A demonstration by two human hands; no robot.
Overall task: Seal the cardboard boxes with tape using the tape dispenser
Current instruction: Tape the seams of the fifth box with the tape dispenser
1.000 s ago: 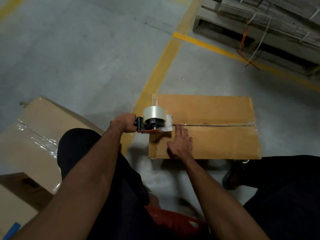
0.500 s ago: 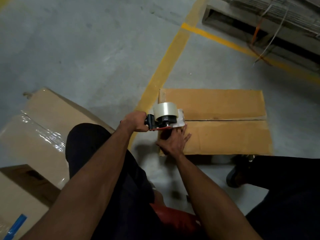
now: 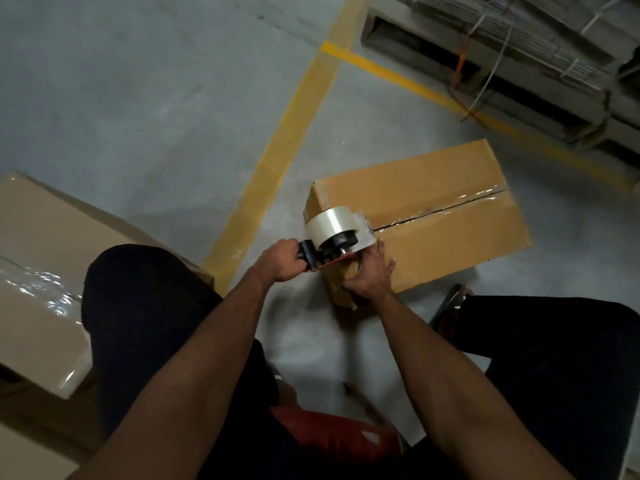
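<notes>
A brown cardboard box lies on the concrete floor, its top flaps closed and a glossy strip of clear tape running along the centre seam. The tape dispenser, with a black handle, a red frame and a roll of clear tape, sits at the box's near-left end of the seam. My left hand is closed around its handle. My right hand rests with spread fingers over the box's near-left corner, just under the dispenser, pressing on the cardboard.
A larger taped cardboard box stands at the left beside my knee. Yellow floor lines cross the concrete. A pallet stacked with flat bundled cardboard fills the top right. A red object lies between my legs.
My right hand has slid left along the box top to the corner under the dispenser. The dispenser stays at the left end of the seam. The box now looks turned in view.
</notes>
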